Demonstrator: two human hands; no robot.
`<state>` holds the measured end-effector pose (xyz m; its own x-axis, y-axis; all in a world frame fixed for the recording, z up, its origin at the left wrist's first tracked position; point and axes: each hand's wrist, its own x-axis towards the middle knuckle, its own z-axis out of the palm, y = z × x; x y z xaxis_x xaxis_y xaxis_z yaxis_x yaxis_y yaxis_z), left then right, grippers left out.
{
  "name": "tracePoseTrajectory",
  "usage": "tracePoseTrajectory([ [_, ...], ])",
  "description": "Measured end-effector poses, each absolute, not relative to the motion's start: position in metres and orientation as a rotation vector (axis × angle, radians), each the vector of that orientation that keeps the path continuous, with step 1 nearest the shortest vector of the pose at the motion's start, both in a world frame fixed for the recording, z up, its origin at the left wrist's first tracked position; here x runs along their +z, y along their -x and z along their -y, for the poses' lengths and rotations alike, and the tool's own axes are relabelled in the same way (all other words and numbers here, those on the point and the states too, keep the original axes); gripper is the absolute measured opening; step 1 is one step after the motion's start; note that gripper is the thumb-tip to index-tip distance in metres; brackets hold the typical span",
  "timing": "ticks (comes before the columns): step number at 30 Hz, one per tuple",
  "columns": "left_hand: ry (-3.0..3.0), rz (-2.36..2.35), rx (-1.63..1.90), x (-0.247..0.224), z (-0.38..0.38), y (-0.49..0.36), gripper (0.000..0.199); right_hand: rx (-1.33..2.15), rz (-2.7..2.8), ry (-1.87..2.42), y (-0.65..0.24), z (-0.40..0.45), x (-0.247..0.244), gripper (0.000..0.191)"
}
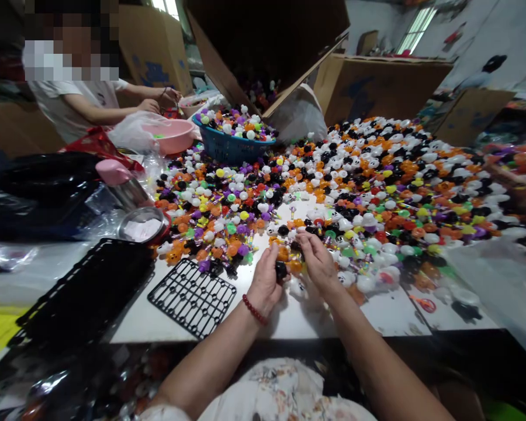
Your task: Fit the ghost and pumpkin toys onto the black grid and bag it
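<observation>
Near the front middle of the white table (135, 316), my left hand (266, 283), with a red bead bracelet (255, 310) at its wrist, is closed around a small black piece (281, 270). Just to the right, my right hand (319, 262) pinches a small dark piece (296, 245) between thumb and fingers. An orange piece (283, 253) shows between the hands. Around them spreads a big pile of small toy pieces (368, 169) in white, orange, black, purple and green. A black grid tray (191, 297) lies flat left of my left hand.
A blue basket (232, 146) heaped with pieces stands behind the pile, below a tilted cardboard box (219, 64). At left are a pink basin (170, 137), a steel cup with pink lid (125, 184), a metal bowl (142, 225) and stacked black trays (92, 292). A person (79, 99) works at back left.
</observation>
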<state>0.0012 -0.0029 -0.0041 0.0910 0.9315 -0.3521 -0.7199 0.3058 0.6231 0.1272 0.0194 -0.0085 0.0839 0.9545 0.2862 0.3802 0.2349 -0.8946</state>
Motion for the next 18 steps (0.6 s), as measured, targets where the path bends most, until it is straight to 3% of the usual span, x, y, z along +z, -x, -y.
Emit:
tracePoseTrajectory([
  [7,-0.129,-0.756,1.202,-0.01,0.048,0.079,0.023,0.561,1.949,1.32,-0.094,-0.04,-0.033,0.021],
  [10,-0.12,-0.747,1.205,-0.01,0.058,0.093,0.017,0.432,2.271,1.283,-0.065,-0.054,-0.046,0.03],
  [13,-0.159,-0.765,1.205,-0.008,0.064,0.096,0.021,0.364,2.459,1.28,-0.043,-0.065,-0.052,0.028],
  [18,-0.242,-0.766,1.204,-0.012,0.072,0.098,0.033,0.368,2.322,1.421,-0.042,-0.059,-0.045,0.024],
])
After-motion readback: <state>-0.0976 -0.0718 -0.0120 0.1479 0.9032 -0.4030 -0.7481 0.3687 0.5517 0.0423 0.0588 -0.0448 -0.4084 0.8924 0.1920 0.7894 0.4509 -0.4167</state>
